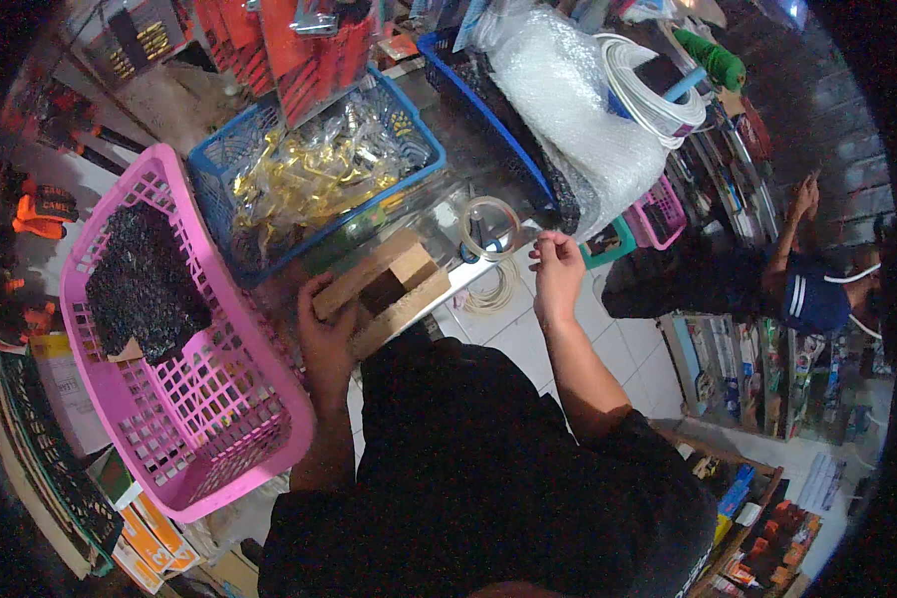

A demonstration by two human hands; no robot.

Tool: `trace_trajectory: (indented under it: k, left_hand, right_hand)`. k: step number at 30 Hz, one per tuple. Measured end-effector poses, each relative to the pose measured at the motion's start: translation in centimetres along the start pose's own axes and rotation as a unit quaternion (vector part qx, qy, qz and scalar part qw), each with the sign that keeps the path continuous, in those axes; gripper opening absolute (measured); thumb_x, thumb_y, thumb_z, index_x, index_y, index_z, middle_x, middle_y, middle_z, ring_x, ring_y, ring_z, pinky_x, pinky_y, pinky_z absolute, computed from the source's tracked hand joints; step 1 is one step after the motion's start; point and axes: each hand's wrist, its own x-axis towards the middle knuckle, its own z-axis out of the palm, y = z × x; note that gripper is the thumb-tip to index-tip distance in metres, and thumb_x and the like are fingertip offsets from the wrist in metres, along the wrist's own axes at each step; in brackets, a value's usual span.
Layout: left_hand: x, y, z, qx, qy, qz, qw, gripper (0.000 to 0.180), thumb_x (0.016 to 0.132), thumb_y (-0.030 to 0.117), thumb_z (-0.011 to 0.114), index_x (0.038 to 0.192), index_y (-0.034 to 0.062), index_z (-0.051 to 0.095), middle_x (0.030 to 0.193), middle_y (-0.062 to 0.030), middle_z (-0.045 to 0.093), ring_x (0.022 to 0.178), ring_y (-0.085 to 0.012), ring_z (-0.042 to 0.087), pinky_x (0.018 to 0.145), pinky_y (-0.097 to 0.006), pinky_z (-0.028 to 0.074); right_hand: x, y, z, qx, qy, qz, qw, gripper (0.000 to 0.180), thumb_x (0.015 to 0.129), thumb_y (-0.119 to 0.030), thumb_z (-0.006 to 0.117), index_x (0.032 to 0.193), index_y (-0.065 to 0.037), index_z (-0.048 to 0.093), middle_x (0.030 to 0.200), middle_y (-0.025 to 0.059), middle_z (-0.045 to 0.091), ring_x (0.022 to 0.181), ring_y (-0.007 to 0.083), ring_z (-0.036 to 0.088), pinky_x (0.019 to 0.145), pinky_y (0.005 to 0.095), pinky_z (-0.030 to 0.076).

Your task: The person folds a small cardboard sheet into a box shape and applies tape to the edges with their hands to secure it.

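Observation:
My left hand [327,334] is closed around the left end of a small brown cardboard box [412,264]. A dark gap shows between the box's flaps, and the box lies tilted at the edge of a glass-topped counter. To its right, a ring-shaped roll of tape [464,231] rests on or just above the counter edge. My right hand [556,261] is raised beside the roll, its fingers curled together in a pinch. Whatever those fingertips hold, if anything, is too small to make out.
A pink basket [294,409] with black plastic stands left. Behind the box, a blue basket [431,149] holds bagged gold-coloured hardware. Bubble wrap [568,110] and coiled white cable [683,120] lie at the back right. Another person [812,289] is at the far right.

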Motion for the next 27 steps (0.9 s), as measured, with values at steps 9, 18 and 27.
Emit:
trace_trajectory:
  k: [9, 18, 27]
  left_hand:
    - [0.8, -2.7, -0.5, -0.045, 0.021, -0.006, 0.999, 0.035, 0.073, -0.006, 0.052, 0.107, 0.0027, 0.051, 0.102, -0.0063, 0.053, 0.097, -0.0162, 0.050, 0.085, -0.027, 0.040]
    - [0.5, -2.4, -0.4, 0.018, 0.081, 0.053, 0.995, 0.027, 0.078, 0.002, 0.056, 0.105, 0.0024, 0.052, 0.100, -0.0066, 0.054, 0.092, -0.0144, 0.051, 0.081, -0.027, 0.041]
    - [-0.4, -0.8, 0.1, 0.012, 0.148, 0.052, 0.988, 0.035, 0.083, 0.016, 0.060, 0.112, 0.0045, 0.044, 0.097, -0.0069, 0.050, 0.086, -0.0146, 0.048, 0.071, -0.026, 0.041]
  right_hand:
    - [1.6, 3.6, -0.9, -0.030, 0.007, 0.077, 0.997, 0.013, 0.083, -0.017, 0.056, 0.084, -0.004, 0.057, 0.076, 0.0029, 0.059, 0.064, 0.0115, 0.055, 0.051, 0.0241, 0.042]
    - [3.9, 7.4, -0.9, -0.077, 0.039, 0.025, 0.996, 0.017, 0.079, -0.020, 0.062, 0.079, -0.004, 0.055, 0.074, 0.0049, 0.058, 0.060, 0.0128, 0.055, 0.050, 0.0243, 0.041]
    - [0.2, 1.9, 0.2, 0.138, 0.031, 0.243, 0.960, 0.027, 0.079, -0.031, 0.065, 0.078, -0.006, 0.054, 0.067, 0.0020, 0.050, 0.057, 0.0126, 0.047, 0.050, 0.0274, 0.038]
